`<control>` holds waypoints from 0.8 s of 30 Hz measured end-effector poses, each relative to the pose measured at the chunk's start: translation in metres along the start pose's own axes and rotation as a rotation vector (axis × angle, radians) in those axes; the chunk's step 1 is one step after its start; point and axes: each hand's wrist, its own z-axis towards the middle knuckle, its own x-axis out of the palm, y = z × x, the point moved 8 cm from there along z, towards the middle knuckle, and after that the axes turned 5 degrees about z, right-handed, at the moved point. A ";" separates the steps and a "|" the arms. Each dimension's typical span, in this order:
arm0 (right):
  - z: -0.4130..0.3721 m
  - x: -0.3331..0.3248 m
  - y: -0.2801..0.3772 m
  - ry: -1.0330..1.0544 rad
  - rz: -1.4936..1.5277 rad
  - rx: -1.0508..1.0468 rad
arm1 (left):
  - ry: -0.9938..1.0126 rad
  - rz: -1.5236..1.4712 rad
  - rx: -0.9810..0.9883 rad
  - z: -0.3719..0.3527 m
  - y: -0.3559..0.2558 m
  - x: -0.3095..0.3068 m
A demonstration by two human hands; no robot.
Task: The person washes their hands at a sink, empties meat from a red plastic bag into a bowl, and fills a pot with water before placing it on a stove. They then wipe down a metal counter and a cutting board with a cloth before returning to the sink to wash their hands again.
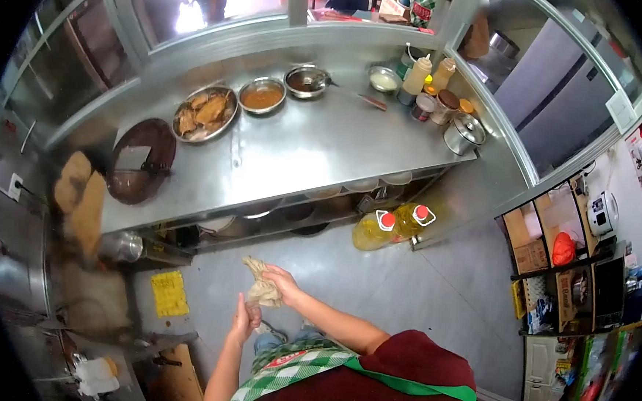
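Observation:
A crumpled beige cloth [263, 288] hangs in front of my body, above the floor. My right hand [282, 283] is closed round its upper right side. At the cloth's lower end, my left hand [245, 316] has its thumb up and its fingers curled against the fabric, which partly hides them. Beyond my hands stands a steel counter [302, 148]. On it are a steel bowl of brown pieces [207, 114], a bowl of brown sauce [262, 95] and a dark bowl [306, 80] with a ladle.
A cleaver [134, 158] lies on a round chopping board [144, 179] at the counter's left. Two oil jugs [374, 231] stand on the floor by the counter. Bottles [417, 75] and a lidded pot [464, 134] are at its right end. A yellow mat [170, 294] lies left of me.

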 end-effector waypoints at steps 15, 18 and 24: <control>-0.069 0.053 -0.151 0.295 -0.380 0.394 | -0.606 0.358 0.517 -0.135 0.017 -0.091; -0.115 0.085 -0.194 0.354 -0.305 0.441 | -0.646 0.280 0.540 -0.168 0.062 -0.121; -0.141 0.066 -0.291 0.454 -0.648 0.549 | -0.618 0.152 0.527 -0.256 0.139 -0.140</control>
